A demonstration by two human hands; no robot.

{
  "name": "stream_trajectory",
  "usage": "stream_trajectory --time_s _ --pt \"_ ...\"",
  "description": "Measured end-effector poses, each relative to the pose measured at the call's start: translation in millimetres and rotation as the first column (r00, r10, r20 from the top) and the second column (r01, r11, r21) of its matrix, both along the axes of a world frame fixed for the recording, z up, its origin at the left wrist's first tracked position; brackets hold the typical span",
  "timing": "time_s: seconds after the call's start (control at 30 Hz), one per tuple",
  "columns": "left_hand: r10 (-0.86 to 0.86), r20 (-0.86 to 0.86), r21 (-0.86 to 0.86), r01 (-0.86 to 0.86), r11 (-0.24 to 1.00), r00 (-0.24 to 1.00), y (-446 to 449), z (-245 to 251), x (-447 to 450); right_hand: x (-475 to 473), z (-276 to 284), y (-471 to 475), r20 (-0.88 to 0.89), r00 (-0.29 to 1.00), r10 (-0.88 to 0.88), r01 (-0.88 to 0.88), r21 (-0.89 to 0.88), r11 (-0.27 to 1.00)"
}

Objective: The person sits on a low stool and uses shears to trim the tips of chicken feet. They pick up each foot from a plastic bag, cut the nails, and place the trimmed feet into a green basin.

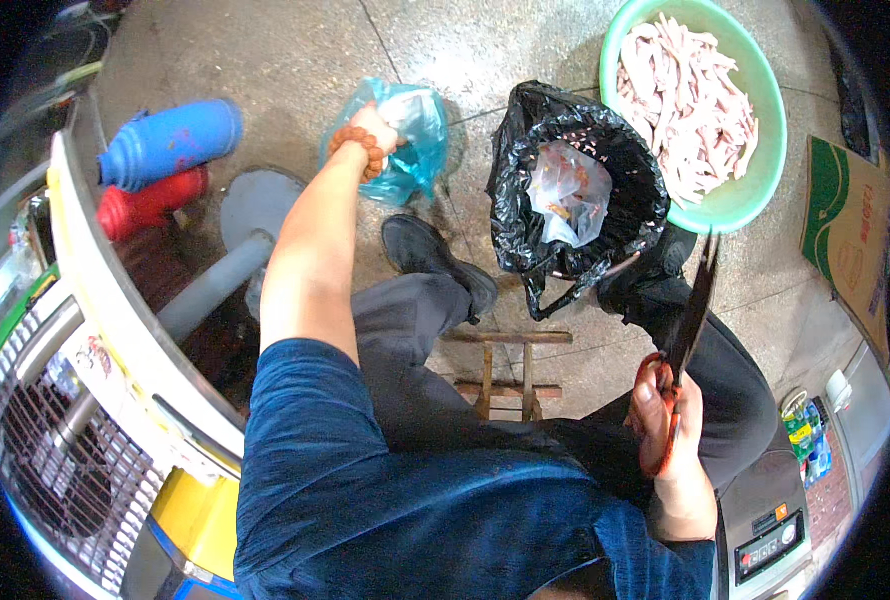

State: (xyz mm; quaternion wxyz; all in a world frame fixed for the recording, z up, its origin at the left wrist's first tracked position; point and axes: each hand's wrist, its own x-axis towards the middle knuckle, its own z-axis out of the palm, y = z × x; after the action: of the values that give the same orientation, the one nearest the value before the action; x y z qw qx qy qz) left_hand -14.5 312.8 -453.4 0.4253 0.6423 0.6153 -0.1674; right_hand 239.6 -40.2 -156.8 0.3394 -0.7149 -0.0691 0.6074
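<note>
My left hand [376,129], with a brown bead bracelet at the wrist, reaches into a translucent blue plastic bag [422,176] on the floor. Its fingers are hidden, and something white [407,110] shows beside it in the bag. In my right hand [674,420] is a pair of scissors [694,315] with red handles, its dark blades pointing away from me. Between my feet stands a bin lined with a black plastic bag [516,195]; a crumpled clear plastic bag [568,195] and small scraps lie inside. Beyond it, a light green basin [773,142] holds a heap of pale poultry feet [685,105].
A blue thermos flask [174,142] and a red one [152,199] lie at left, near a grey pedestal base [253,206]. A fan grille [69,450] is at lower left. Flattened cardboard [854,240] lies at right, and a wooden stool [508,337] is beneath me.
</note>
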Motion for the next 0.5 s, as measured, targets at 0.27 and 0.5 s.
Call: stream_trajectory --time_s 0.27,0.5 --pt "0.591 0.484 -0.407 -0.432 0.805 0.645 -18.7 141.5 -3.7 -12.8 4.4 -0.5 0.142 0.989 0.052 -0.077 0.176 0.981" --pt "0.447 0.742 -0.407 -0.194 0.893 0.501 -61.0 236.2 24.7 -8.1 -5.1 -10.2 0.254 0.967 0.005 -0.063 0.223 0.973"
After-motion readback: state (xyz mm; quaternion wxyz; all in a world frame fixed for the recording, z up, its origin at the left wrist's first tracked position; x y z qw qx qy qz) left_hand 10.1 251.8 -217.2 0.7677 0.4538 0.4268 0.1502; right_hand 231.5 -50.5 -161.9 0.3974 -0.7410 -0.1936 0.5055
